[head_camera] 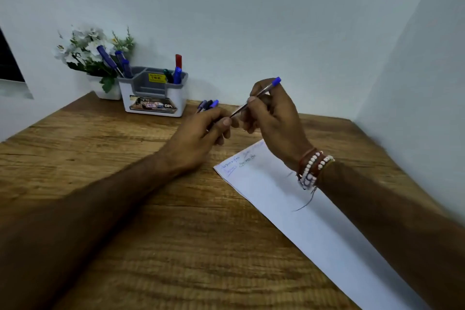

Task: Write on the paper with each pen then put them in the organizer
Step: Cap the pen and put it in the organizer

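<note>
I read "49.00" on the yellow price sticker (157, 78) in the grey-and-white organizer (154, 98), "OPL" below. My right hand (274, 113) pinches a blue-capped pen (256, 95); my left hand (201, 133) grips its tip end. The paper (289, 199), faintly scribbled, lies on the wood-grain desk (125, 209) by pale walls.

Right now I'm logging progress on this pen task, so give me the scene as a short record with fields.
right hand: holds a clear pen with blue end cap, raised above the desk
left hand: fingers at that pen's lower tip
paper: on the wooden desk, a few handwritten lines near its far end
organizer: by the wall, several blue pens and one red inside
loose pens: a small bunch on the desk, right of the organizer
flower pot: behind the organizer's left side
</note>
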